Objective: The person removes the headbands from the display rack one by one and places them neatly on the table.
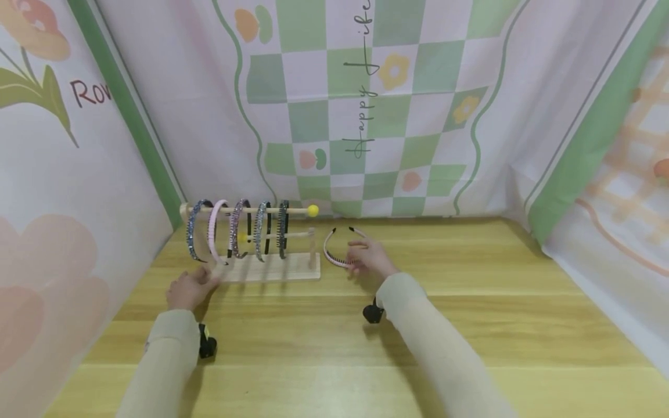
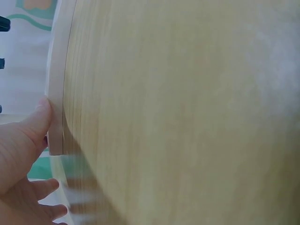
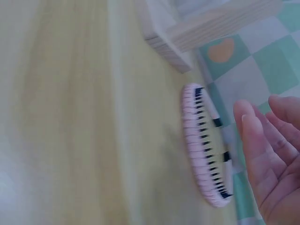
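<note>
A wooden headband stand [image 1: 272, 268] is on the left of the table, with several headbands on its upper rod. My left hand [image 1: 187, 290] is at the left end of its base; in the left wrist view the thumb [image 2: 41, 117] presses the edge of the base, an index finger partly hidden behind it, the other fingers spread. A pink headband [image 3: 193, 140] with black comb teeth lies on the table to the right of the stand. Close over it is my right hand [image 1: 370, 259], fingers loosely bent, with a gap to the headband in the right wrist view.
On the upper rod hang a blue glittery headband [image 1: 191, 232], a pink one [image 1: 211, 231] and others in purple, silver and dark tones. A yellow ball [image 1: 312, 211] caps that rod. Behind the wooden table [image 1: 292, 337] hangs a checked green-and-white cloth [image 1: 360, 116].
</note>
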`<action>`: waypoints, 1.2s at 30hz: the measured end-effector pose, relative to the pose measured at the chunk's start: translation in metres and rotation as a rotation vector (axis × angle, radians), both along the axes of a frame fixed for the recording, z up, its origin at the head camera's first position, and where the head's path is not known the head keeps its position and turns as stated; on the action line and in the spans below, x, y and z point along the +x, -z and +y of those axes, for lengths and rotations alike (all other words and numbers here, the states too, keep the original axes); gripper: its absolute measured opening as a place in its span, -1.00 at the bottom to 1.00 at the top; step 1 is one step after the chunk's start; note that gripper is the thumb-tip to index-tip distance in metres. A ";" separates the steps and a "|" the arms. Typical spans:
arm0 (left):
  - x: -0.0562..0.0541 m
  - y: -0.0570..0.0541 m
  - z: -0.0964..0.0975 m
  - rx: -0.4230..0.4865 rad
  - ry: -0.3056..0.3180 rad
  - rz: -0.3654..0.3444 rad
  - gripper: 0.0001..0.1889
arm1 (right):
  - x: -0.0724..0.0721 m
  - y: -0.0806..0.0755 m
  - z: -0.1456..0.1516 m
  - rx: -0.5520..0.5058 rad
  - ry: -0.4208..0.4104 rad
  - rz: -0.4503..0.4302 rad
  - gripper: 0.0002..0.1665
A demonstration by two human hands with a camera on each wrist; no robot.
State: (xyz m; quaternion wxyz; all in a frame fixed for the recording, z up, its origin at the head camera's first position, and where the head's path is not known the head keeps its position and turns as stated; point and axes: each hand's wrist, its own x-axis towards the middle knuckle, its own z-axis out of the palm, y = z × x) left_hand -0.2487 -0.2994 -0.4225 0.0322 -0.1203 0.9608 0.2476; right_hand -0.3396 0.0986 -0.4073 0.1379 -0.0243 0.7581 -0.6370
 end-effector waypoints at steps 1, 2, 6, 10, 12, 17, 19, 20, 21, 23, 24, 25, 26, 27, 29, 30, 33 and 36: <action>0.000 0.000 0.000 0.001 -0.002 -0.002 -0.20 | -0.001 -0.004 0.000 0.017 0.000 0.010 -0.45; -0.001 0.001 0.000 0.004 -0.006 -0.003 -0.20 | -0.002 -0.008 0.000 0.037 -0.003 0.025 -0.45; -0.002 0.001 -0.001 0.006 -0.012 -0.005 -0.19 | -0.006 -0.026 0.003 0.071 -0.013 0.089 -0.47; -0.002 0.001 -0.001 0.001 -0.008 -0.004 -0.18 | -0.010 -0.043 0.005 0.104 -0.033 0.150 -0.48; -0.002 0.001 -0.001 0.000 -0.011 -0.002 -0.19 | -0.010 -0.051 0.005 0.116 -0.042 0.161 -0.47; -0.002 0.003 -0.001 -0.023 -0.007 0.009 -0.21 | -0.009 -0.075 0.001 0.122 -0.064 0.179 -0.45; -0.002 0.004 -0.003 -0.036 -0.001 0.014 -0.21 | -0.008 -0.084 -0.002 0.128 -0.069 0.191 -0.45; -0.002 0.004 -0.003 -0.040 0.000 0.017 -0.21 | -0.008 -0.088 -0.003 0.135 -0.073 0.198 -0.45; -0.002 0.005 -0.003 -0.042 0.001 0.019 -0.22 | -0.008 -0.093 -0.005 0.138 -0.076 0.205 -0.45; -0.002 0.005 -0.004 -0.045 0.003 0.026 -0.22 | -0.007 -0.100 -0.009 0.137 -0.074 0.210 -0.46; -0.003 0.005 -0.004 -0.044 0.002 0.029 -0.21 | -0.007 -0.103 -0.010 0.137 -0.076 0.217 -0.46; -0.002 0.004 -0.004 -0.042 0.001 0.031 -0.22 | -0.006 -0.106 -0.012 0.133 -0.081 0.225 -0.46; -0.002 0.004 -0.003 -0.039 -0.001 0.030 -0.22 | -0.005 -0.109 -0.014 0.129 -0.080 0.230 -0.47; -0.002 0.004 -0.003 -0.037 -0.003 0.029 -0.21 | -0.004 -0.111 -0.015 0.122 -0.082 0.235 -0.46; -0.003 0.003 -0.004 -0.033 -0.004 0.025 -0.20 | -0.003 -0.116 -0.018 0.115 -0.087 0.245 -0.46; -0.003 0.004 -0.004 -0.030 -0.005 0.023 -0.19 | -0.003 -0.118 -0.019 0.114 -0.091 0.250 -0.46; -0.003 0.005 -0.004 -0.029 -0.005 0.020 -0.19 | -0.004 -0.125 -0.023 0.125 -0.098 0.258 -0.46; -0.003 0.004 -0.003 -0.021 -0.009 0.016 -0.19 | -0.004 -0.131 -0.029 0.147 -0.119 0.277 -0.46</action>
